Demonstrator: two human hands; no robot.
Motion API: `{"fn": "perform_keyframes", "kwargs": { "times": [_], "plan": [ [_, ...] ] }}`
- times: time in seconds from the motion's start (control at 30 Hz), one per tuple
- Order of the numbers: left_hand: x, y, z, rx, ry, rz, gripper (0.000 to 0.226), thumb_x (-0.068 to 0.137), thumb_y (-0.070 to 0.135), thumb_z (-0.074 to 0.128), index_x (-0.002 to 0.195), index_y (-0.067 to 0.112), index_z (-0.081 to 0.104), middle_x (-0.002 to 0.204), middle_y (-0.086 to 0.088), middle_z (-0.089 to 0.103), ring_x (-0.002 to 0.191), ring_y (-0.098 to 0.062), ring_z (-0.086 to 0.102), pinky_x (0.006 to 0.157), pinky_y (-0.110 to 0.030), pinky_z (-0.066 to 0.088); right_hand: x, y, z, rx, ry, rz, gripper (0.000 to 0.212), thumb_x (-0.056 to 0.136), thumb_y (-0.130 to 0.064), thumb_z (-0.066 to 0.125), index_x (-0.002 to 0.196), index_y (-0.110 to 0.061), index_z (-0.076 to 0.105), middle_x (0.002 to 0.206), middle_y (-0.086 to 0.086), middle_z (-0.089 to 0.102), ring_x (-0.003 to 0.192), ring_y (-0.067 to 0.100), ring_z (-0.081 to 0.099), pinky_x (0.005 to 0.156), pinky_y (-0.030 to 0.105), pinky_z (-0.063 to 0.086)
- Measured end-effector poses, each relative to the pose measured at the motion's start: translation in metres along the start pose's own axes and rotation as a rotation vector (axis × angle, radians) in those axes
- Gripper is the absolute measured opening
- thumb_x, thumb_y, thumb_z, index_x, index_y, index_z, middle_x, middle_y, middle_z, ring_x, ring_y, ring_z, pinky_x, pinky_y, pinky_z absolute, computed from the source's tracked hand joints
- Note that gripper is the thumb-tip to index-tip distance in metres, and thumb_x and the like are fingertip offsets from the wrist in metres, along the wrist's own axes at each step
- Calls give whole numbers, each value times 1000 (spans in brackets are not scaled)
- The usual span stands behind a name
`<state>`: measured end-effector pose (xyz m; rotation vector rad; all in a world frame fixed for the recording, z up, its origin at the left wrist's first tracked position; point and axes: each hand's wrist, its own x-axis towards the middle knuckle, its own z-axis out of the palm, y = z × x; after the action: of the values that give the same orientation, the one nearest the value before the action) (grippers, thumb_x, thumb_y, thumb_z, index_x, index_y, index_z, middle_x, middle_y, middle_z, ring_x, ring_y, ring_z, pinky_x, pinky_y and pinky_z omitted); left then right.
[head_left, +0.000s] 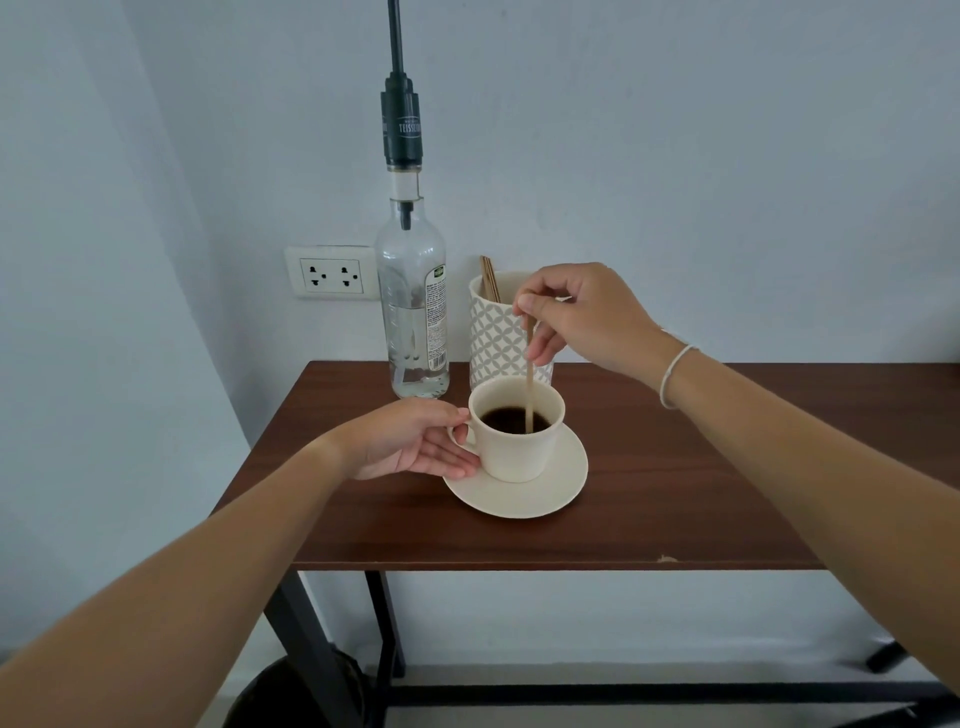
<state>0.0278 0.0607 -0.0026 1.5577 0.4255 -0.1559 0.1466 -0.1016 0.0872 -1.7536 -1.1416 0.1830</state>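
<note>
My right grip pinches the thin pale wooden stir stick near its top, its long axis almost upright, its lower end dipped in the cream ceramic coffee cup directly below on the tabletop, whose handle my left grip pinches.

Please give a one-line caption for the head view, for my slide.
The right hand dips a wooden stick into a cup of coffee; the left hand holds the cup's handle.

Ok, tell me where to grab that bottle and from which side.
Grip the bottle round its straight body, below the shoulder, coming from the left: the holder stands close on its right, the cup in front, and the tall pump likely makes it top-heavy.
</note>
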Motion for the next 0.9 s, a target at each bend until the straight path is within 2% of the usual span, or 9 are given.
{"fn": "perform_keyframes", "kwargs": {
  "times": [0.13, 0.2, 0.33, 0.4, 0.5, 0.6, 0.7, 0.83, 0.9],
  "plan": [
    [1, 1, 1, 10, 0, 2, 27, 94, 23, 47, 75, 6, 53, 101, -32, 66, 92, -33, 69, 83, -34, 57, 0, -2, 13, 134, -5, 9, 20, 92, -5, 51, 75, -10, 61, 73, 8, 62, 47, 9, 64, 53, 22, 58],
    [1, 1, 1, 6, 3, -1, 27, 94, 23, 47, 75, 6, 53, 100, -32, 67, 91, -32, 70, 82, -34, 57, 2, 0, 15, 115, 34, 8, 21, 92, -6, 51, 75, -12, 61, 76, 10, 62, 48, 9, 64, 54, 24, 59],
    [0, 1, 1, 1, -2, -2, 27, 94, 23, 46, 74, 6, 54, 97, -30, 67, 88, -30, 70, 82, -34, 57, 3, 5, 4, -9, 108, 7, 19, 91, -8, 52, 76, -10, 63, 67, 3, 60, 46, 9, 64, 53, 24, 58],
    [0, 1, 0, 0, -5, -1, 28, 95, 23, 46, 74, 6, 54, 94, -28, 69, 87, -29, 71, 82, -34, 57, 1, 5, -1, -33, 103, 9, 19, 91, -9, 52, 76, -8, 63, 65, 2, 60, 46, 11, 63, 51, 24, 57],
    [1, 0, 0, -1, -6, 0, 27, 94, 23, 46, 75, 6, 54, 93, -27, 69, 88, -29, 71, 82, -34, 57, -2, 1, 4, 60, 58, 22, 18, 91, -8, 52, 76, -6, 63, 66, 6, 60, 44, 12, 63, 50, 24, 57],
    [0, 0, 0, 14, -8, 1, 27, 94, 23, 46, 75, 6, 54, 97, -29, 68, 90, -30, 70, 83, -34, 57, 0, -2, 15, 127, 47, 12, 21, 91, -6, 52, 73, -11, 62, 68, 5, 61, 45, 10, 64, 52, 25, 58],
    [0, 1, 0, 18, -11, -1, 27, 94, 23, 47, 76, 6, 55, 100, -30, 67, 91, -30, 70, 84, -35, 56, 4, 1, 16, 48, 102, -2, 23, 91, -8, 53, 72, -15, 62, 67, 3, 61, 48, 10, 64, 55, 26, 59],
    [0, 1, -1, 17, -10, -5, 27, 94, 23, 47, 75, 6, 55, 101, -31, 66, 91, -30, 70, 84, -34, 56, 4, 5, 5, -78, 167, -9, 23, 90, -9, 52, 71, -14, 62, 64, 3, 60, 43, 7, 61, 46, 18, 53],
    [-1, 1, 0, 19, -13, -8, 28, 94, 24, 47, 74, 6, 55, 103, -32, 66, 94, -31, 69, 85, -35, 56, 2, 5, 5, -60, 147, -3, 25, 90, -10, 52, 68, -15, 61, 64, 3, 60, 42, 8, 61, 44, 19, 51]
  ]
}}
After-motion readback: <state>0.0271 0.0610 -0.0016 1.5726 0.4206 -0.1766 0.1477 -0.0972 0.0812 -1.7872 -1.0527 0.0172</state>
